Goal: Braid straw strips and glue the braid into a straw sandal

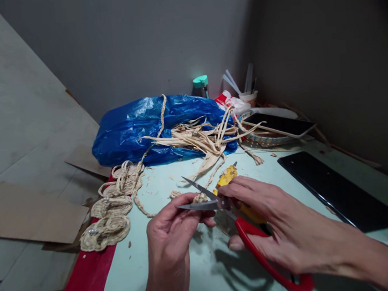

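Scissors (247, 232) in rt hand (279, 228).

A crumpled blue plastic bag (127, 129) lies at the back of my pale green table (130, 270), with loose straw strips (196, 140) spilling across it and a teal-capped bottle (201, 83) and a cup (248, 97) behind. To my left, coiled braided mats (112, 206) sit beside a red cloth (86, 279), with cardboard (25, 216) on the floor beyond. A black slab (335, 187) lies to my right.

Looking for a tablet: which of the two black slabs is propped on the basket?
The far slab, resting on the woven basket beside the blue bag; the near slab lies flat on the table.
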`<state>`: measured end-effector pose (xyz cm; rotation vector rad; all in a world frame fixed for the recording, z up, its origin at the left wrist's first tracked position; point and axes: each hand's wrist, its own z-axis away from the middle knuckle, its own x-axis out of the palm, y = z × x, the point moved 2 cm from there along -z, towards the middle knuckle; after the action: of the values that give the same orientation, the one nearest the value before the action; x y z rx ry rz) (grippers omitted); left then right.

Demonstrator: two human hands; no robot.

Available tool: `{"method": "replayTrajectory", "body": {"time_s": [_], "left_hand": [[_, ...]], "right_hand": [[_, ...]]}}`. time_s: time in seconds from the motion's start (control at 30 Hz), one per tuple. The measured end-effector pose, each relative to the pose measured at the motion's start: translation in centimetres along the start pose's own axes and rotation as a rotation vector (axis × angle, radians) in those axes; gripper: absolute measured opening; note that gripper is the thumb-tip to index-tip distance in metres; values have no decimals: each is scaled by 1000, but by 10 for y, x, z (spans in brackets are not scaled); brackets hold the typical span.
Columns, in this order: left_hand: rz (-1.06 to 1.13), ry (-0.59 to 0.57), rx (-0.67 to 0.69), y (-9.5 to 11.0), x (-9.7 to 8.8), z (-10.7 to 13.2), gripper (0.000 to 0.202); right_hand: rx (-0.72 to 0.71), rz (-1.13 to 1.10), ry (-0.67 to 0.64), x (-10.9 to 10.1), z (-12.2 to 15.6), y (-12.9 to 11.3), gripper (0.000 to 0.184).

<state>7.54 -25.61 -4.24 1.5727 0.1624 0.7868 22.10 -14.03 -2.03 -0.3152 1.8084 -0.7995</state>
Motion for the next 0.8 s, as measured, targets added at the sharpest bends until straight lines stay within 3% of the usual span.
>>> {"method": "replayTrajectory", "body": {"time_s": [0.27, 0.5, 0.7, 0.8], "left_hand": [[-58, 9, -18, 2, 5, -1, 9], [-101, -5, -49, 2, 5, -5, 8], [-135, 23, -30, -1, 4, -7, 6], [-174, 16, -35, -4, 6, -5, 6]], "right_hand": [[-71, 15, 30, 0, 1, 3, 11], [-24, 81, -16, 4, 5, 11, 17], [12, 122, -29, 5, -1, 6, 6], [69, 149, -43, 3, -2, 4, 18]]}}
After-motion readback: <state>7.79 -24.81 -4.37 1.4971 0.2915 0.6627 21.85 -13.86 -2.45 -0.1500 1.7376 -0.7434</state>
